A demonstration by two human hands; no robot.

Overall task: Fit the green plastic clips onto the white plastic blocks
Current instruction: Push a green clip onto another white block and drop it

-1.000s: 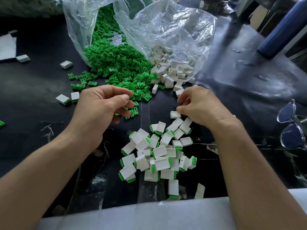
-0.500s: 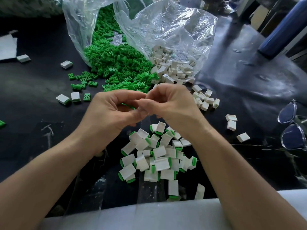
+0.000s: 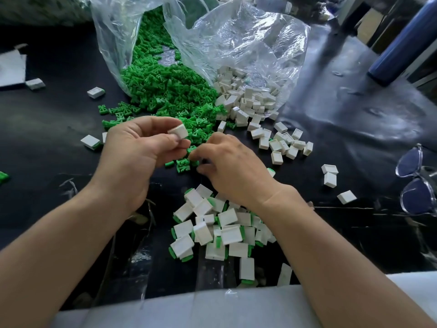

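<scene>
Pinching one white block (image 3: 179, 131) between thumb and fingertips of the left hand (image 3: 139, 157), clear of the table (image 3: 47, 119), seemingly with the long axis from about 10 to 4 o'clock, though too foreshortened to be sure. Reaching with the right hand (image 3: 229, 169), knuckles up and fingers curled downward, into a small scatter of green clips (image 3: 183, 165) on the table, just at 6 o'clock of the held block and right beside the right fingertips. Impossible to tell whether already nipping a clip or only touching the scatter. Judged from this: clip best taken by the right hand, clearly the nearer one, then lifted toward 12 o'clock to meet the block. Likely needing the block's open end turned down toward 5 o'clock first. At 12 o'clock beyond both hands, the main green heap (image 3: 165, 88); at 6 o'clock, beside the right wrist, the pile of fitted blocks (image 3: 227, 230).
</scene>
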